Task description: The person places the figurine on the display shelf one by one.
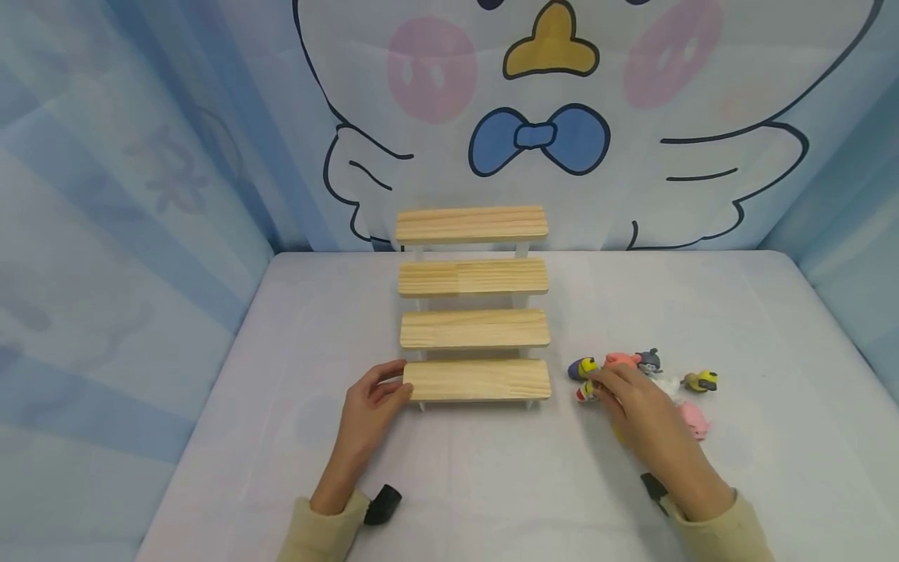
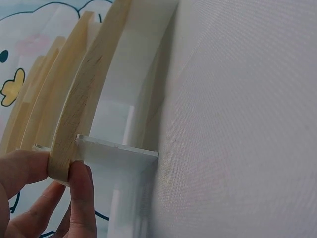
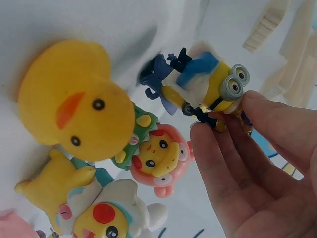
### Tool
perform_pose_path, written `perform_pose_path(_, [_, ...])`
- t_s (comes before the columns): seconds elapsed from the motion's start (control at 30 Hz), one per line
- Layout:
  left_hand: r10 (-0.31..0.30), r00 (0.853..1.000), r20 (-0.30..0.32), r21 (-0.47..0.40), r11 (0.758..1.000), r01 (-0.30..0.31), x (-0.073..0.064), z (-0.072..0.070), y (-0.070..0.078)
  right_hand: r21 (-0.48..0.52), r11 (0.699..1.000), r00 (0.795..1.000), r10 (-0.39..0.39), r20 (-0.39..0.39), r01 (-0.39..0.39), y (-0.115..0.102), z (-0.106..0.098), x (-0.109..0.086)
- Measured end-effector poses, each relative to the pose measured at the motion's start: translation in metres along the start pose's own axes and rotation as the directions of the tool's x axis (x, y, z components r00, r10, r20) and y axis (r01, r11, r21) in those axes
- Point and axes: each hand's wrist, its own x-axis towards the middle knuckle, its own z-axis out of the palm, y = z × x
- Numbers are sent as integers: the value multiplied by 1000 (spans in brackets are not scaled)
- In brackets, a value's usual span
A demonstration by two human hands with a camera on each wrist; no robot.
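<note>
My left hand (image 1: 372,410) pinches the left end of the lowest board (image 1: 477,381) of a four-step wooden display stand, thumb and fingers on its two faces, as the left wrist view shows. Over at the right, my right hand (image 1: 649,421) reaches into a group of small toy figures. In the right wrist view its thumb and fingers close around the head of a Minion figurine (image 3: 218,84) with grey goggles. Beside that lie a yellow duck (image 3: 74,99), a figure in a pink hood (image 3: 161,153) and one in a white hood (image 3: 106,213).
Higher boards (image 1: 474,277) of the stand rise toward the printed backdrop (image 1: 534,211). Around the right hand lie a yellow-and-purple figure (image 1: 581,368), a grey figure (image 1: 649,361), a yellow-and-black figure (image 1: 702,381) and a pink one (image 1: 694,420). A white cloth (image 1: 449,484) covers the table.
</note>
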Motion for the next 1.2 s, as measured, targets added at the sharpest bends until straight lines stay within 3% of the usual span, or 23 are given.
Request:
perform_pose_path(0.17, [-2, 1000, -5, 3, 1000, 2, 0, 0, 0, -6, 999, 998, -36, -48, 36, -2, -1, 1])
perform_pose_path(0.4, [14, 1000, -7, 20, 1000, -14, 0, 1, 0, -8, 1000, 1000, 8, 3, -8, -5, -7, 5])
perform_pose_path(1.2, [5, 1000, 20, -5, 1000, -5, 0, -2, -3, 17, 998, 997, -57, -55, 58, -12, -22, 23])
